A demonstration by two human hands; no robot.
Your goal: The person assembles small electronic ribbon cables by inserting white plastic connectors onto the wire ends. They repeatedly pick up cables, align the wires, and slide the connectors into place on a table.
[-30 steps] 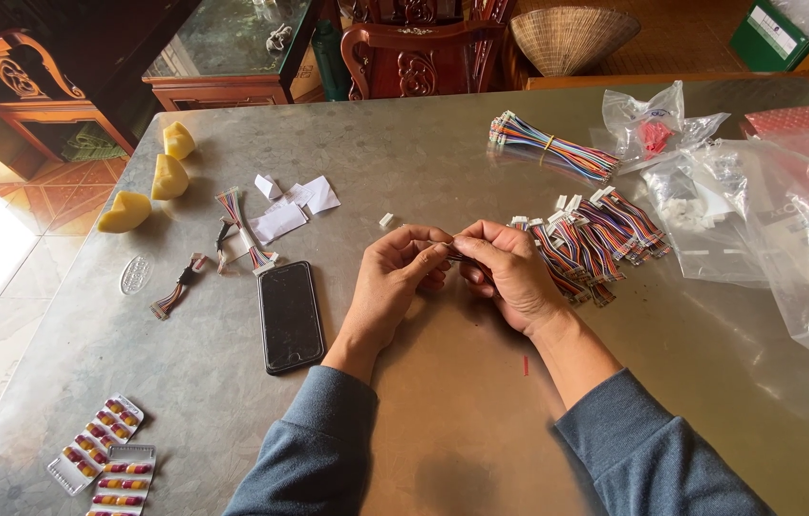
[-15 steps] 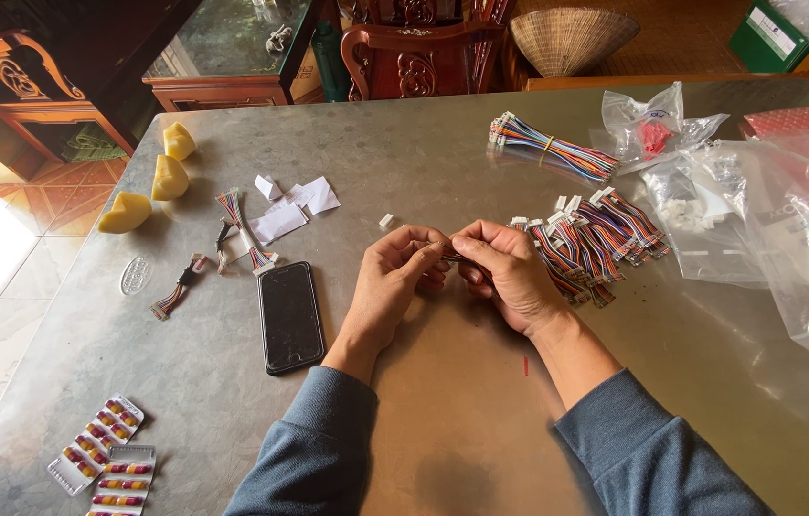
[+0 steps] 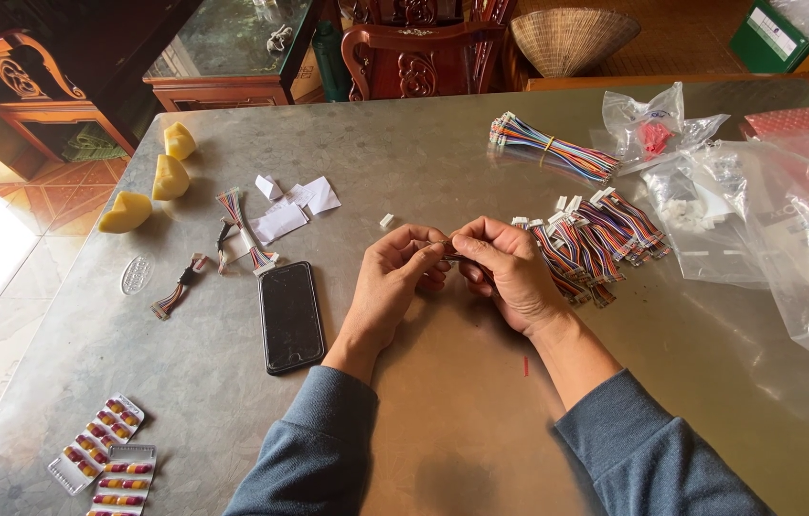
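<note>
A short piece of multicoloured wire harness [image 3: 452,254] is pinched between both hands above the middle of the metal surface [image 3: 443,420]. The left hand [image 3: 395,277] is curled, its fingers [image 3: 416,250] closed on one end of the piece; the right hand [image 3: 510,272] is curled as well, its fingers [image 3: 477,239] gripping the other end. The fingertips of the two hands meet, so little of the held piece is seen, and its exact shape cannot be told.

Just beyond the right fingers, a heap of like harnesses with white plugs [image 3: 596,239] is spread on the surface. Further off on that side, a banded bundle of coloured wires [image 3: 548,148] is laid, and clear plastic bags [image 3: 720,210] are piled near it, one with a small red item inside. A lone small white plug [image 3: 386,221] is seen just beyond the left fingers.

To the outer side of the left hand, a dark phone [image 3: 291,315] is laid face up, near the wrist. Past it, a few loose harnesses [image 3: 242,234] and folded white paper scraps [image 3: 295,205] are scattered. Three yellow wedge-shaped pieces [image 3: 156,182] are set well apart from the fingers, toward the far corner. Blister strips of red and yellow capsules [image 3: 104,454] are placed at the near edge, beside the left sleeve.
</note>
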